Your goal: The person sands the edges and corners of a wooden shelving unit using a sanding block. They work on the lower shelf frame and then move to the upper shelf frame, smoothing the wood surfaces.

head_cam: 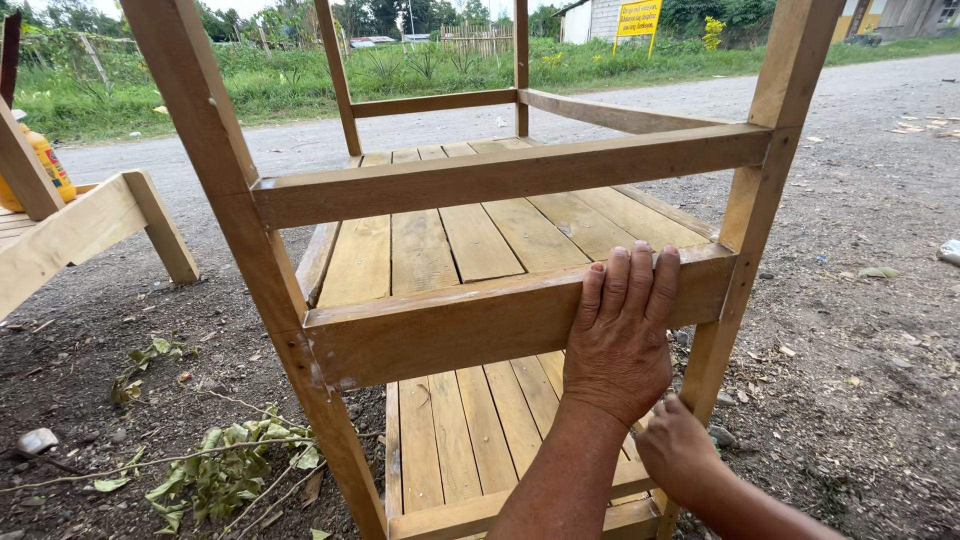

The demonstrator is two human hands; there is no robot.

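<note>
Two hands on one wooden rack [470, 250] standing on gravel. My left hand [620, 335] lies flat, fingers spread over its middle rail [450, 325]; my right hand [675, 445], below, is partly hidden, grip unclear. I judge it stiff and heavy; rails give the surest hold.

To your left, well apart from the hand, you see a second wooden frame [85, 225] with a yellow bottle [48, 165] resting on it. Below that, a leafy twig [225, 475] and a small stone [36, 440] lie on the gravel ground [860, 330]. Far ahead of you runs a grass verge [300, 80], with a yellow sign [640, 18] standing behind it.
</note>
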